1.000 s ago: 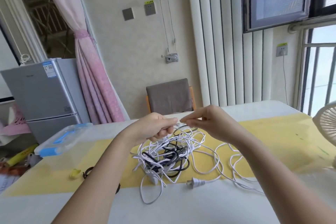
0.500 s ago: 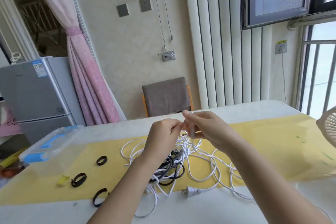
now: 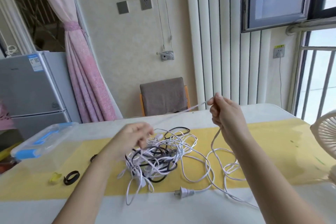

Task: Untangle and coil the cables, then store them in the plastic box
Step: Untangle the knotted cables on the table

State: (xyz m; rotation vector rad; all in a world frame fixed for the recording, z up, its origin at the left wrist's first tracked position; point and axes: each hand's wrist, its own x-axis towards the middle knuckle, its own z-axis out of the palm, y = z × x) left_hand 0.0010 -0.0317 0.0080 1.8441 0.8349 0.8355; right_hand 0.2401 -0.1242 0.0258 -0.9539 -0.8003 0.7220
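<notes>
In the head view, the right hand (image 3: 225, 112) is raised above the far edge of the table (image 3: 163, 211), right of centre. Its fingers are curled around a white cable (image 3: 192, 108), with thumb and forefinger pinching it at the top. From that pinch, one stretch of the cable runs taut, down and to the left, to the fingertips of the left hand (image 3: 134, 138). The other stretch drops from under the right hand and lies in loose loops on the right part of the yellow runner (image 3: 263, 132).

The left hand is low over the middle of the table, at the left side of the tangle (image 3: 156, 158) of white and black cables. Its fingers are bent downward, but it is blurred, so I cannot tell whether it pinches the cable or only touches it. The tangle lies on the runner at the table's centre. A white plug (image 3: 182, 192) lies just past the runner's near edge, its cord leading off to the right.

The plastic box (image 3: 43, 138), clear with blue latches and its lid on, sits at the table's left edge, well apart from the tangle. Two black straps (image 3: 71, 177) and a small yellow clip (image 3: 55, 178) lie near the left end of the runner. A fan (image 3: 325, 132) stands at the right edge. A chair (image 3: 164, 96) is behind the far edge.
</notes>
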